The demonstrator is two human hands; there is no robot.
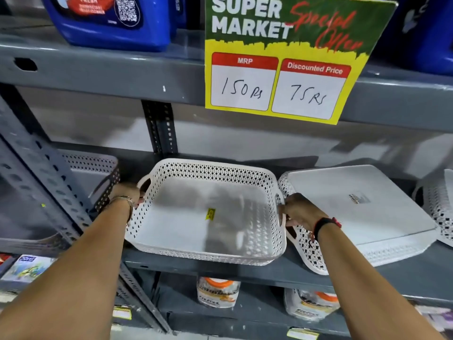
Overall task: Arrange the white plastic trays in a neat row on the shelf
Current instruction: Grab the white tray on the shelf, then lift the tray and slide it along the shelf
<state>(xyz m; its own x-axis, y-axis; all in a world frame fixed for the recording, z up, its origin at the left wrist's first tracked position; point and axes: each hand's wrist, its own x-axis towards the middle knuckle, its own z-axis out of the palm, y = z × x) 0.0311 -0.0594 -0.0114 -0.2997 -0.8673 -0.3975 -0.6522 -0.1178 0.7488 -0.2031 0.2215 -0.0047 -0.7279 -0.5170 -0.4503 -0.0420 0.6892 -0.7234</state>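
Observation:
A white perforated plastic tray (196,217) sits upright on the grey shelf (257,271), its front edge hanging slightly over the shelf lip. My left hand (127,192) grips its left handle and my right hand (297,211) grips its right handle. Just to the right, a second white tray (355,212) lies upside down and tilted, its near corner over the shelf edge. Behind the slotted upright at the left stands another tray (95,177), upright. Only the edge of a further white tray (438,212) shows at the far right.
A yellow and green price sign (282,69) hangs from the shelf above. Blue detergent jugs (110,20) stand on that upper shelf. A slotted grey upright (49,180) runs diagonally at the left. Jars with orange lids (218,290) fill the shelf below.

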